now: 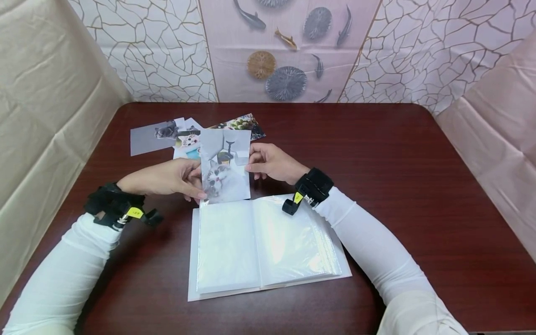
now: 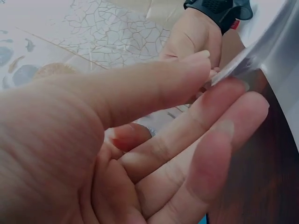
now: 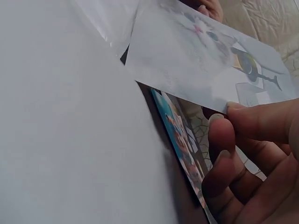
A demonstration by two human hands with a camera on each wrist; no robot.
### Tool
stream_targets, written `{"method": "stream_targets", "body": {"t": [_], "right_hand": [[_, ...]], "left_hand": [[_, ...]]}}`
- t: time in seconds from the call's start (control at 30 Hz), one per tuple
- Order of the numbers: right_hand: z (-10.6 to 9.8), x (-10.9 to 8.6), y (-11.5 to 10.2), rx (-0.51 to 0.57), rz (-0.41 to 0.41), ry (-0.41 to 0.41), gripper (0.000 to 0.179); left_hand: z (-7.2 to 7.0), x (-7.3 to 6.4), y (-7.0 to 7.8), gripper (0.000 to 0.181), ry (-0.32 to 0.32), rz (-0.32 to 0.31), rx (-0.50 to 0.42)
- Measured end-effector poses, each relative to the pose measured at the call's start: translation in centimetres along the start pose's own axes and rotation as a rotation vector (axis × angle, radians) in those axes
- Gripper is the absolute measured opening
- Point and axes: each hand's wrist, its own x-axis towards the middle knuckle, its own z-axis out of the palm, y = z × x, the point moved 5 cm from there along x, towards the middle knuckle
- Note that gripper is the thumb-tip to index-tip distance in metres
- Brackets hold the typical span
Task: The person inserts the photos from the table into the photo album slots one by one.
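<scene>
Cat photo (image 1: pixel 226 166): held between the two hands at the far edge of the open photo album (image 1: pixel 193 279), picture side facing up; the prints beyond it are partly overlapped in the head view.
Left hand (image 1: pixel 173 180): thumb and fingers pinching the photo's left edge near its lower corner.
Right hand (image 1: pixel 277 164): pinching the opposite edge, thumb on the picture side, index finger behind.
Photo stock: judged very light and thin, springy rather than limp; likely to bow if squeezed inward, to crease at a corner, and to take fingerprints on its smooth face.
Best hold: the two side edges, lightly, with the fingers off the picture.
Album sleeves (image 1: pixel 226 246): clear, glossy film, wrinkled toward the right; probably soft and clinging, so a corner could snag.
Hidden parts: several fingertips lie behind the photo; whether its lower edge rests on the album or hangs above it cannot be told; the grey-cat print (image 1: pixel 144 140) and the plant print (image 1: pixel 244 123) lie on the tabletop (image 1: pixel 398 186), the pile between them too overlapped to count.
Wrist views: the left shows only a blurred, cut-off sheet edge; in the right, a blurred white surface fills much of the frame.
</scene>
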Motion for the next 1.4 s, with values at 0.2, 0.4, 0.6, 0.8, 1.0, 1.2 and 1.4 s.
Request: {"method": "stream_targets", "body": {"t": [0.2,0.4,0.6,0.8,1.0,1.2,1.4], "right_hand": [[0.4,0.1,0.1,0.002,-0.010,-0.038,0.011],[0.5,0.0,0.2,0.008,-0.003,-0.045,0.011],[0.7,0.0,0.2,0.023,0.020,-0.043,0.012],[0.7,-0.1,0.1,0.016,0.047,-0.040,0.012],[0.9,-0.1,0.5,-0.048,0.070,-0.131,0.011],[1.4,-0.2,0.8,-0.079,0.112,-0.244,0.017],[1.6,-0.3,0.8,-0.096,0.109,-0.267,0.017]], "left_hand": [[0.0,0.0,-0.3,0.041,0.013,-0.044,0.021],[0.0,0.2,-0.4,0.069,0.055,-0.070,0.027],[-0.4,0.1,-0.2,0.055,0.136,-0.096,0.058],[-0.3,0.1,-0.1,0.046,0.169,-0.095,0.067],[-0.3,0.2,-0.5,0.045,0.174,-0.089,0.072],[-0.5,0.3,-0.8,0.052,0.162,-0.064,0.053],[-0.6,0.3,-0.9,0.048,0.143,-0.053,0.058]]}}
